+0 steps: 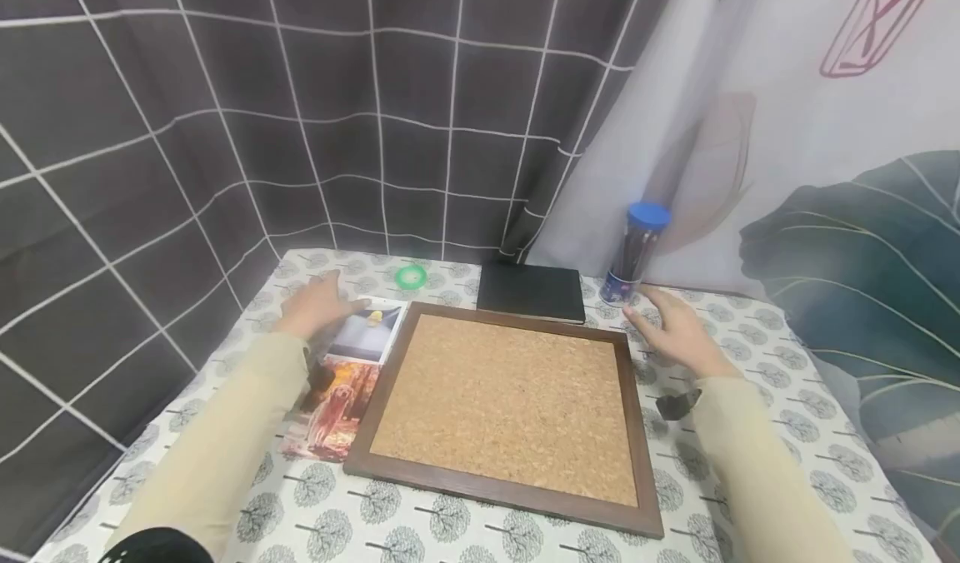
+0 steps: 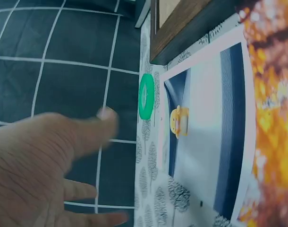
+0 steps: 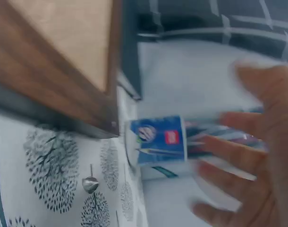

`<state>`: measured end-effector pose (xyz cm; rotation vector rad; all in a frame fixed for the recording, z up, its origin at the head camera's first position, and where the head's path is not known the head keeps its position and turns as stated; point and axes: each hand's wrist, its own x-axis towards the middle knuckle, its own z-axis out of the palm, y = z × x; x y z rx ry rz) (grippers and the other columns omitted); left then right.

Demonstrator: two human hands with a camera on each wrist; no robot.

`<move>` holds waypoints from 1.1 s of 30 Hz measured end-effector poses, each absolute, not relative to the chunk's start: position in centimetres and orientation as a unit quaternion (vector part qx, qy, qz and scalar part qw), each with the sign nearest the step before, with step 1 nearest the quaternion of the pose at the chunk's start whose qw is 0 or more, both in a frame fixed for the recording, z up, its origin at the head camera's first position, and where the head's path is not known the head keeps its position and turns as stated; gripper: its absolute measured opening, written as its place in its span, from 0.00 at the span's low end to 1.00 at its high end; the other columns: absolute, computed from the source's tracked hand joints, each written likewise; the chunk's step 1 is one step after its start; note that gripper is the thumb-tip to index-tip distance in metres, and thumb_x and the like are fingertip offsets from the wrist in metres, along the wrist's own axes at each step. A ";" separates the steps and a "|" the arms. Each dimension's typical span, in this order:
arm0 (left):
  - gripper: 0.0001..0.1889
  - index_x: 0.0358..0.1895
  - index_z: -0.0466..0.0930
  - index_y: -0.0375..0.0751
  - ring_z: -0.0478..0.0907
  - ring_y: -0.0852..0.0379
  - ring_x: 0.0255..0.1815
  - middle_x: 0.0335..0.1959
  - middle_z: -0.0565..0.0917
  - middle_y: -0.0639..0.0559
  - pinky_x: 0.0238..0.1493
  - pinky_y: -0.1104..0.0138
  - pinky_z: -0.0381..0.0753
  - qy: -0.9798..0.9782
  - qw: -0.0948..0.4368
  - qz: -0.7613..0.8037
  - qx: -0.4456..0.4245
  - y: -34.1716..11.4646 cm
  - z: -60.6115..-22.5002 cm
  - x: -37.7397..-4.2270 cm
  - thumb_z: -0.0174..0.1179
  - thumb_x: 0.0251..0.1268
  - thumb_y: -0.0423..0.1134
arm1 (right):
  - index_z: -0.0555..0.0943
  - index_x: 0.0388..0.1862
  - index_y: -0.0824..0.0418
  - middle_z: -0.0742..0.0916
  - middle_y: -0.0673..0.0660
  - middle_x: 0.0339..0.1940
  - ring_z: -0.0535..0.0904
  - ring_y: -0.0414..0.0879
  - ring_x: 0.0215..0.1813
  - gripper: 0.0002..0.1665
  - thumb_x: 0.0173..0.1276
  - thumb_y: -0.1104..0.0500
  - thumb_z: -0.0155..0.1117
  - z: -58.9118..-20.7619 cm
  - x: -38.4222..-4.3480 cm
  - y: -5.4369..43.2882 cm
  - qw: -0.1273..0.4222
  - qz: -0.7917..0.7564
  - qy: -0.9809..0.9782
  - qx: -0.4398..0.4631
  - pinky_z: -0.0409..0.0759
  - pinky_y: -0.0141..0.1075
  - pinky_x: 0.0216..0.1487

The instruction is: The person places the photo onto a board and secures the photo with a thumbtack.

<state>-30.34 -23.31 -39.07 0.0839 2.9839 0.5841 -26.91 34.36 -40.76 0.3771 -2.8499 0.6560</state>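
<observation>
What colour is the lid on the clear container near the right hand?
Bright blue; the lid shows best in the head view.

One left hand (image 1: 311, 306) and one right hand (image 1: 678, 338); two photo prints (image 1: 363, 342), one showing a dog (image 1: 333, 413) and one a yellow figure (image 2: 179, 121); one framed cork board (image 1: 510, 405); one green tape roll (image 1: 401, 277); one black notebook (image 1: 530, 291); one blue-lidded tub (image 1: 633, 255), its contents too blurred to count; one tree-print tablecloth (image 1: 412, 530)
</observation>
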 end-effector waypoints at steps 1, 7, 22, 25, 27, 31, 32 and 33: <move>0.53 0.74 0.55 0.26 0.67 0.21 0.63 0.65 0.69 0.22 0.61 0.28 0.62 0.977 0.059 0.204 0.029 -23.3 -39.3 -30.4 0.58 0.63 0.69 | 0.67 0.72 0.68 0.73 0.73 0.69 0.69 0.74 0.66 0.35 0.79 0.43 0.51 -40.9 -26.7 34.8 0.094 0.238 -0.957 0.133 0.65 0.70 0.64; 0.39 0.58 0.70 0.22 0.77 0.32 0.50 0.52 0.77 0.27 0.54 0.44 0.77 0.954 0.116 0.275 0.005 -22.7 -41.6 -31.1 0.68 0.60 0.56 | 0.80 0.56 0.66 0.86 0.67 0.52 0.82 0.65 0.52 0.23 0.79 0.48 0.56 -42.9 -25.7 36.9 0.041 0.278 -0.955 0.097 0.79 0.61 0.52; 0.44 0.57 0.68 0.17 0.76 0.31 0.49 0.50 0.75 0.26 0.56 0.41 0.76 0.958 0.107 0.264 -0.021 -21.7 -43.1 -31.7 0.72 0.54 0.55 | 0.83 0.49 0.47 0.85 0.51 0.43 0.80 0.49 0.44 0.15 0.69 0.44 0.68 -48.3 -24.6 39.1 0.028 0.345 -0.936 0.060 0.77 0.43 0.45; 0.42 0.56 0.68 0.18 0.77 0.31 0.49 0.49 0.76 0.26 0.56 0.42 0.76 0.955 0.110 0.273 -0.021 -21.7 -42.8 -31.7 0.73 0.54 0.54 | 0.84 0.47 0.48 0.86 0.50 0.42 0.79 0.49 0.43 0.14 0.69 0.44 0.67 -48.5 -24.8 39.2 0.042 0.337 -0.938 0.068 0.77 0.43 0.44; 0.41 0.56 0.69 0.18 0.77 0.32 0.49 0.49 0.77 0.27 0.56 0.43 0.76 0.953 0.112 0.280 -0.013 -21.7 -42.6 -31.8 0.73 0.54 0.52 | 0.84 0.46 0.48 0.86 0.50 0.41 0.79 0.49 0.42 0.12 0.70 0.44 0.67 -48.6 -25.0 39.1 0.052 0.334 -0.938 0.071 0.76 0.43 0.44; 0.33 0.52 0.72 0.20 0.78 0.35 0.45 0.45 0.79 0.30 0.53 0.44 0.78 0.954 0.100 0.283 0.007 -22.2 -42.9 -32.1 0.71 0.57 0.49 | 0.84 0.44 0.48 0.86 0.50 0.41 0.79 0.49 0.42 0.10 0.71 0.45 0.66 -48.6 -24.9 39.0 0.058 0.345 -0.934 0.072 0.76 0.43 0.44; 0.31 0.51 0.73 0.21 0.78 0.35 0.44 0.44 0.79 0.30 0.52 0.44 0.78 0.954 0.094 0.284 0.010 -22.3 -42.9 -32.1 0.70 0.58 0.48 | 0.84 0.44 0.47 0.86 0.50 0.41 0.80 0.49 0.42 0.10 0.71 0.45 0.66 -48.6 -24.9 39.0 0.059 0.348 -0.933 0.068 0.76 0.43 0.44; 0.29 0.51 0.73 0.22 0.78 0.35 0.43 0.44 0.79 0.30 0.51 0.44 0.78 0.954 0.088 0.285 0.015 -22.4 -43.0 -32.1 0.68 0.60 0.47 | 0.84 0.44 0.47 0.87 0.50 0.42 0.80 0.49 0.43 0.10 0.71 0.44 0.66 -48.7 -24.8 39.0 0.058 0.352 -0.932 0.065 0.77 0.44 0.45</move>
